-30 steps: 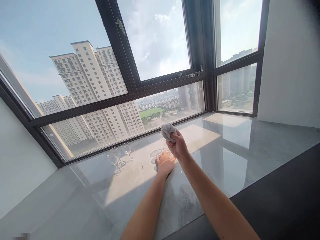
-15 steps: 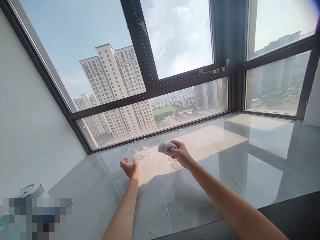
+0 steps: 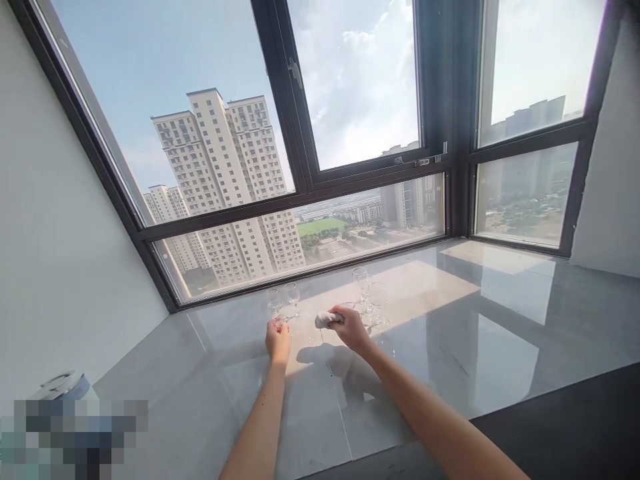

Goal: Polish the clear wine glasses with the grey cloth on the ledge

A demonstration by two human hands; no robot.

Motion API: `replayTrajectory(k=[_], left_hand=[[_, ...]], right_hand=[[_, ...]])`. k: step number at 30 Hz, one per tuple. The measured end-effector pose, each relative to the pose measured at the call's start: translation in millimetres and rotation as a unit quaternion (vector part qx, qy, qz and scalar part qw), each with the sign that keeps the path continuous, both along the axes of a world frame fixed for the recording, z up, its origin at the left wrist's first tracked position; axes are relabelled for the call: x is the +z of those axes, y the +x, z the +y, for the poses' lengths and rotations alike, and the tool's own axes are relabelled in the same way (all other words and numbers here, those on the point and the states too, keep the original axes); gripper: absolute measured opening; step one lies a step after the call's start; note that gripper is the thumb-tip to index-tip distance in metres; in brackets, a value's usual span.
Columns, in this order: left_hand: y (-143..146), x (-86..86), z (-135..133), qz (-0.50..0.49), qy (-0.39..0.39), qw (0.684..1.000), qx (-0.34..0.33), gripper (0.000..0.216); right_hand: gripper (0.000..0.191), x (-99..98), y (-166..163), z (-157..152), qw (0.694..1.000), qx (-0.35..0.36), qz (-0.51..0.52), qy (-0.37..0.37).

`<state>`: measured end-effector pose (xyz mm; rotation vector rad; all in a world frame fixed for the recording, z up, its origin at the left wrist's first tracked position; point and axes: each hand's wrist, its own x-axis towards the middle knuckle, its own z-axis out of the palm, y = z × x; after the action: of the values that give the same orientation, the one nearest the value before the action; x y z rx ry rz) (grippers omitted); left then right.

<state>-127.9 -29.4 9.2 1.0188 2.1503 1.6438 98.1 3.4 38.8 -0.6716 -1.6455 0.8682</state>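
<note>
Head view showed four wine glasses on the sill (image 3: 500, 320): a left pair (image 3: 291, 293) at 12 o'clock of the left hand (image 3: 278, 340) and a right pair (image 3: 361, 280) at 1 o'clock of the right hand (image 3: 351, 328). The right hand clutched one grey cloth (image 3: 323, 320). Left fingers curled beside a glass; whether they gripped it was unclear. The window frame (image 3: 225, 215) stood close at 12, and bare sill stretched toward 3 o'clock.

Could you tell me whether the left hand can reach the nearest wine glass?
Probably yes: the left hand sits at the wine glass, seemingly touching it; nothing lies between, and the cloth is off to the side.
</note>
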Motion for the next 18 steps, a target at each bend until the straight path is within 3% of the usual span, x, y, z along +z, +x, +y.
replayTrajectory(k=[8, 13, 18], left_hand=[[5.7, -10.7, -13.6, -0.031, 0.059, 0.994, -0.082, 0.026], [5.4, -10.4, -4.6, -0.033, 0.08, 0.991, -0.101, 0.033], [9.1, -9.9, 2.1, -0.009, 0.076, 0.991, -0.114, 0.036]], right_hand=[[0.018, -4.7, -68.1, -10.9, 0.993, -0.117, 0.015, 0.029], [0.021, -19.8, -71.7, 2.1, 0.991, -0.101, -0.023, 0.09], [0.017, -25.6, -69.9, 9.8, 0.992, -0.108, -0.007, 0.057]])
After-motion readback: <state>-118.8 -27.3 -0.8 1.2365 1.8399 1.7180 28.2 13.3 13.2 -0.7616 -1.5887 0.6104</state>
